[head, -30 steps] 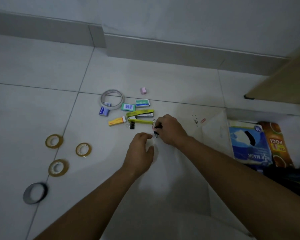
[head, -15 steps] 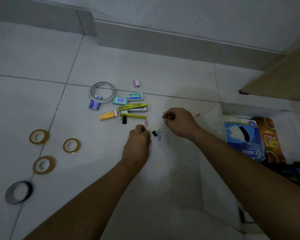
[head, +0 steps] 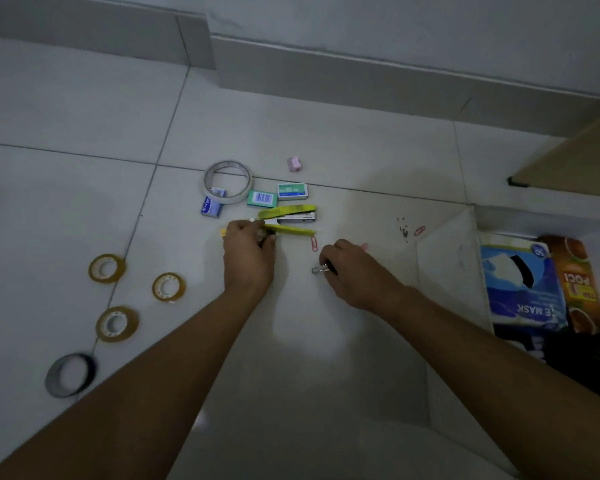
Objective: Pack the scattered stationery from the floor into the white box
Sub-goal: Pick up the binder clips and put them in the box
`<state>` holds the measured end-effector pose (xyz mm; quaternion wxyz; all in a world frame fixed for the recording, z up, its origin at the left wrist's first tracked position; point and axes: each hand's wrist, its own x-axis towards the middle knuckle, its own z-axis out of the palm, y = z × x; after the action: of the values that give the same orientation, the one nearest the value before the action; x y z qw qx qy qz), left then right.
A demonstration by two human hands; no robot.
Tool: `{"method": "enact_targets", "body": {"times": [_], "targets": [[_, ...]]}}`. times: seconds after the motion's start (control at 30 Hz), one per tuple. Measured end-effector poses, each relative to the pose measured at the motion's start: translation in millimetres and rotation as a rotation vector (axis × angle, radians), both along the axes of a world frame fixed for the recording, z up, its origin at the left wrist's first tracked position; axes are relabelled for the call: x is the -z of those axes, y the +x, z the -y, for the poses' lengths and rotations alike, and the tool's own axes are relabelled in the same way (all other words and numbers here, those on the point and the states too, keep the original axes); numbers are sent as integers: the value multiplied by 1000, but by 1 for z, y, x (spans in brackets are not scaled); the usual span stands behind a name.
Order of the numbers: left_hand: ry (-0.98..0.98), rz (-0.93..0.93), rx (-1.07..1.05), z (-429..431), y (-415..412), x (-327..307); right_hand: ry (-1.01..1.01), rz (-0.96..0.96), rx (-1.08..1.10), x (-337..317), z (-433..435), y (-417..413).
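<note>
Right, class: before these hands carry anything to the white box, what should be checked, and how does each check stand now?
1. Right hand holds a binder clip: ok.
2. Left hand grips something by the yellow stapler: cannot tell what.
3. White box open and beside the right hand: ok.
4. Red paper clip collected: not ok.
5. Tape rolls collected: not ok.

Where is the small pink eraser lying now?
In the head view, the pink eraser lies alone on the floor, beyond the green staple boxes, right of the white tape roll.
</note>
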<state>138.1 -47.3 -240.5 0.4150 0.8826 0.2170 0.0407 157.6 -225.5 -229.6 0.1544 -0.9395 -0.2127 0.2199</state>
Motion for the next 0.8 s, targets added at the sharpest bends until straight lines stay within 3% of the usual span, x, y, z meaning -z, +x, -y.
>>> {"method": "enact_targets", "body": {"times": [0.13,0.33,0.47,0.6,0.8], "targets": [[-43,-59,20,1,-1,7,-8,8,29,-1,0,2],[-50,-84,-7,-3,-5,7,176,52,268,-8,3,4],[-118,-103,-21,-3,-4,2,287,-62,495,-11,5,1],[-323,-116,96,10,-25,-8,449,-168,699,-18,8,-1],[-472,-99,234,43,-65,-42,479,-50,576,-56,20,-20]]}}
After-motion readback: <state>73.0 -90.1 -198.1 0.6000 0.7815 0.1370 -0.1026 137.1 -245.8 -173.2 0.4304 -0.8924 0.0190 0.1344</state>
